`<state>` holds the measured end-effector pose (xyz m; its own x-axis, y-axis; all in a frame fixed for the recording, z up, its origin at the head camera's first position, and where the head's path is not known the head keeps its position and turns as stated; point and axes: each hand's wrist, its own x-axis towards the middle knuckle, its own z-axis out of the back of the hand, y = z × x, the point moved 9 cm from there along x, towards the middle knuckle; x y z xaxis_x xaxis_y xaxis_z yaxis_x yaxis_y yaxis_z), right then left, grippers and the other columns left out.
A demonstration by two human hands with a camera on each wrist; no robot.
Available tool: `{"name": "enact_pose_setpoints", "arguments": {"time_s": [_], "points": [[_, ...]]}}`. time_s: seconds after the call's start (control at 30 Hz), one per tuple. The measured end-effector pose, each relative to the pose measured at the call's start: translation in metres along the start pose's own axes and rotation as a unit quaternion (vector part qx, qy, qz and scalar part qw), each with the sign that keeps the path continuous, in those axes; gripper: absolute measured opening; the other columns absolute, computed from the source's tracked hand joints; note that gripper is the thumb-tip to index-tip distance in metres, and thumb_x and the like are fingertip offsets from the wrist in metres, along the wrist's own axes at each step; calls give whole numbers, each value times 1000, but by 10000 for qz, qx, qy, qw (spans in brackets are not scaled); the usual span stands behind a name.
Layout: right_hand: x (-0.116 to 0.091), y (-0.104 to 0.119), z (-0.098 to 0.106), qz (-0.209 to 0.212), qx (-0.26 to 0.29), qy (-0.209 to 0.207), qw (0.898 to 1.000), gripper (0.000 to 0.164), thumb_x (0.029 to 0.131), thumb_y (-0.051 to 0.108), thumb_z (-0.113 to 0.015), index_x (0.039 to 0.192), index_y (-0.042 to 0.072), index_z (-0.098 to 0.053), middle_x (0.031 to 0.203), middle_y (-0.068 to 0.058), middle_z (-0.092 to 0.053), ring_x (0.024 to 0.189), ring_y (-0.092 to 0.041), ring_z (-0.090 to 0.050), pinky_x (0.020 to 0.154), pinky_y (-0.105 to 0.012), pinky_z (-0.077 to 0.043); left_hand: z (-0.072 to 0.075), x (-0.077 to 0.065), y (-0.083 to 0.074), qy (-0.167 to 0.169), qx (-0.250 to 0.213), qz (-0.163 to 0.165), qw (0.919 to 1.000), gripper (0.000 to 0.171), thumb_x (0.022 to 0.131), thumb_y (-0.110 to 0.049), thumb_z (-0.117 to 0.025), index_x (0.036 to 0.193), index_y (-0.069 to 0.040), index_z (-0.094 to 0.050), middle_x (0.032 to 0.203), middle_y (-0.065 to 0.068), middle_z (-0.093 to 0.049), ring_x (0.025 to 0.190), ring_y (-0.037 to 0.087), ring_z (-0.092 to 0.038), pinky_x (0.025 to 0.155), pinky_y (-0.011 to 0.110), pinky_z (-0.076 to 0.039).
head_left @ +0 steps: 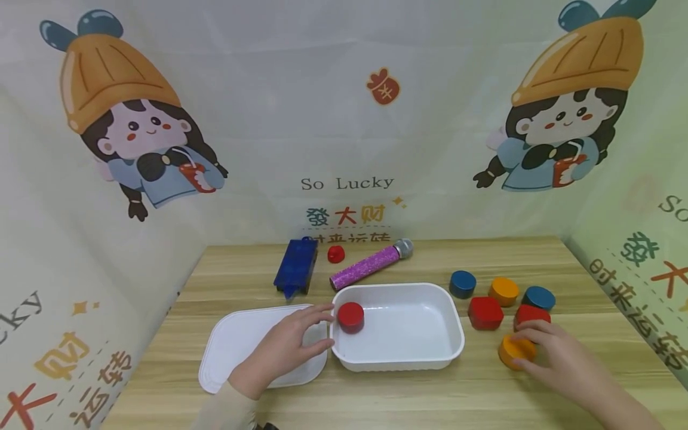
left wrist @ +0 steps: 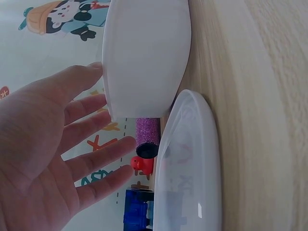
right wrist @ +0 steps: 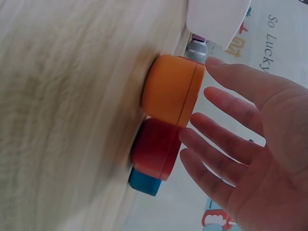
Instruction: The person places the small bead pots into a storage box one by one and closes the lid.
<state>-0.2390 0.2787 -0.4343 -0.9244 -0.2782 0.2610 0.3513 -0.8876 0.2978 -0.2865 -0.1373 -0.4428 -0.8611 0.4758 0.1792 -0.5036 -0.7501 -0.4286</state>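
A white tub stands in the middle of the table with a round red block inside at its left end. At the tub's left rim is my left hand, its fingers spread and the thumb along the edge, also seen in the left wrist view. My right hand is over an orange block at the right, thumb and fingertips at its top edge and fingers fairly straight. Behind that orange block, a red block is partly covered by my fingers. A flat white lid lies under my left forearm.
Beyond the tub are a blue toy, a small red toy and a glittery purple microphone. To its right sit another red block, another orange block and blue blocks. Printed cloth walls enclose the table.
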Motion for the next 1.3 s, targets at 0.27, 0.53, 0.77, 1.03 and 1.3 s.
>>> {"name": "enact_pose_setpoints", "arguments": {"time_s": [0.27, 0.53, 0.77, 1.03, 1.3], "points": [[0, -7, -7, -88, 126, 219, 9996, 38, 74, 25, -93, 106, 12, -77, 119, -17, -73, 102, -35, -71, 86, -55, -61, 0, 0, 0, 37, -53, 39, 10000, 41, 94, -34, -76, 130, -15, -69, 153, 3, -57, 140, 29, -56, 114, 52, -48], [6, 3, -4, 113, 164, 147, 9997, 37, 73, 22, -94, 105, 14, -78, 116, -12, -74, 103, -31, -70, 87, -52, -61, 1, -1, 0, 33, -76, 87, 9999, 41, 94, -34, -77, 129, -16, -69, 153, 4, -57, 138, 29, -57, 113, 52, -48], [21, 25, 10, 431, 245, -70, 9987, 35, 74, 17, -93, 106, 15, -78, 113, -5, -74, 103, -28, -70, 84, -45, -64, 1, -1, -1, 21, -100, 69, 9999, 42, 94, -33, -77, 130, -14, -69, 153, 4, -57, 141, 31, -54, 116, 55, -45], [36, 52, 29, 671, 142, -396, 9969, 36, 74, 19, -94, 106, 16, -78, 114, -6, -74, 83, -14, -60, 64, -23, -54, 1, -1, -1, 52, -41, 31, 10000, 42, 94, -35, -76, 130, -15, -69, 153, 4, -57, 142, 30, -53, 117, 52, -44], [53, 88, 36, 860, 219, -353, 9954, 35, 76, 21, -93, 108, 16, -78, 120, -6, -72, 107, -31, -69, 83, -43, -64, 1, -1, -1, 59, -66, 93, 9999, 42, 94, -34, -76, 130, -15, -69, 154, 4, -56, 142, 30, -54, 116, 53, -45]]}}
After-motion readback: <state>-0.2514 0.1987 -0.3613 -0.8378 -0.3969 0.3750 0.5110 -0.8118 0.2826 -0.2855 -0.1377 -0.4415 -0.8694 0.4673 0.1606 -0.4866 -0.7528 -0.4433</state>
